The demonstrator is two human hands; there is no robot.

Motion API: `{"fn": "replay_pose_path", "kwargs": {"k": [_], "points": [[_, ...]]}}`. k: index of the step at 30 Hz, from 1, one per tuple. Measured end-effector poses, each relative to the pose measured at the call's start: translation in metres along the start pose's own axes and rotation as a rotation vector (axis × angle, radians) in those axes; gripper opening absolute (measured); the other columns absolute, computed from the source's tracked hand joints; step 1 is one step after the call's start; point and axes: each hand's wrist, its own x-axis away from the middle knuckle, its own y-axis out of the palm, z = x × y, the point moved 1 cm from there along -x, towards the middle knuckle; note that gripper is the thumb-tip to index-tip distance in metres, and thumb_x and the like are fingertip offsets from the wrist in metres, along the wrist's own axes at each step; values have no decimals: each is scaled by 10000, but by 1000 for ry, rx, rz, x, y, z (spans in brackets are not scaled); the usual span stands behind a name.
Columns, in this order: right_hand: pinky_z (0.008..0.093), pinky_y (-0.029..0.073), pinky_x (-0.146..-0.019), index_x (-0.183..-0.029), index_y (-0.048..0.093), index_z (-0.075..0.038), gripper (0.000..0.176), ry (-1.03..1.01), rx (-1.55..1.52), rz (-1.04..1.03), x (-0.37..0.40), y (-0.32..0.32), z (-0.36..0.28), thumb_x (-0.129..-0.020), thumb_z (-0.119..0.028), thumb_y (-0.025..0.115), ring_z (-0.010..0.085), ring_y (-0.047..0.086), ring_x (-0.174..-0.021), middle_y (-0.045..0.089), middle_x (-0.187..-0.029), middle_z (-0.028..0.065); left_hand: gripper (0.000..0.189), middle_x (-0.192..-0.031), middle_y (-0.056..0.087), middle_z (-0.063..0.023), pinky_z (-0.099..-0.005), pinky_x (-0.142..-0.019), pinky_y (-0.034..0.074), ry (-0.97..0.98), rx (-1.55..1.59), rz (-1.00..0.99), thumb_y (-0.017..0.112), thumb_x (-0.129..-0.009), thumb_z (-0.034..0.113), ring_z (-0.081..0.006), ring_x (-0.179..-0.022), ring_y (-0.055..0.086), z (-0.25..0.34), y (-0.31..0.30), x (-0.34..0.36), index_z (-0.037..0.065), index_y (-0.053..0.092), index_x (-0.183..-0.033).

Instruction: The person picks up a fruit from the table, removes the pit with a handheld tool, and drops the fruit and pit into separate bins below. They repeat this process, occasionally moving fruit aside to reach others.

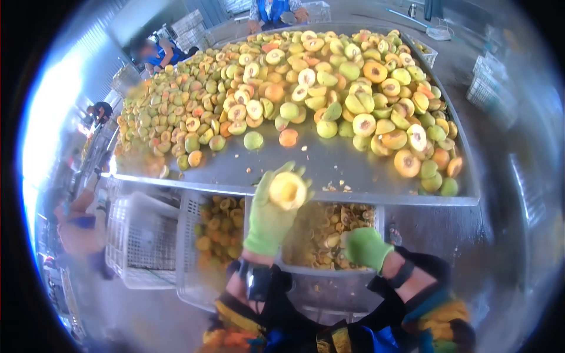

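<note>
My left hand, in a light green glove, is raised at the near edge of the metal table. A halved peach rests in its palm, cut face up with a hollow in the middle, and the fingers curve around it. My right hand, gloved the same way, is over a crate of pits and scraps. Its fingers look curled and partly blurred; what they hold, if anything, is hidden. Heaped beyond my hands are many peaches, whole-looking and halved, green, yellow and orange.
The metal table has a raised rim. Below it, left of the scraps, a white crate holds peach halves, beside another white crate. People in blue work across the table. Stacked crates stand at right.
</note>
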Motion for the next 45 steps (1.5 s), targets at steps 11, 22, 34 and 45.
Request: {"fn": "replay_pose_path", "kwargs": {"k": [11, 22, 34, 45], "points": [[443, 516, -587, -836, 672, -96, 117, 343, 376, -95, 37, -8, 11, -809, -191, 611, 326, 675, -682, 677, -726, 114, 576, -1416, 472, -220, -450, -1083, 363, 735, -2193, 644, 642, -900, 271, -367, -1302, 443, 113, -60, 42, 7, 475, -1384], [447, 500, -569, -834, 605, -86, 221, 381, 250, 223, 31, -65, 16, -872, -303, 619, 340, 645, -640, 645, -697, 126, 645, -1194, 606, -246, -459, -878, 496, 439, -2155, -55, 680, -828, 293, -417, -1087, 594, -36, 31, -257, 65, 429, -1377], [352, 458, -533, -918, 590, -29, 231, 293, -499, 481, -12, -98, -36, -941, -257, 623, 263, 632, -627, 600, -700, 167, 510, -1422, 487, -102, -340, -1007, 468, 191, -1073, -415, 637, -778, -115, -190, -1258, 497, -13, 55, -43, 44, 592, -1260], [423, 448, -474, -896, 569, -13, 281, 90, -63, 497, -42, -33, -69, -936, -284, 628, 332, 600, -528, 588, -603, 158, 579, -1436, 424, -103, -433, -1038, 442, 40, -198, -252, 614, -940, 253, -268, -1279, 472, -27, 26, 19, 47, 387, -1430]]}}
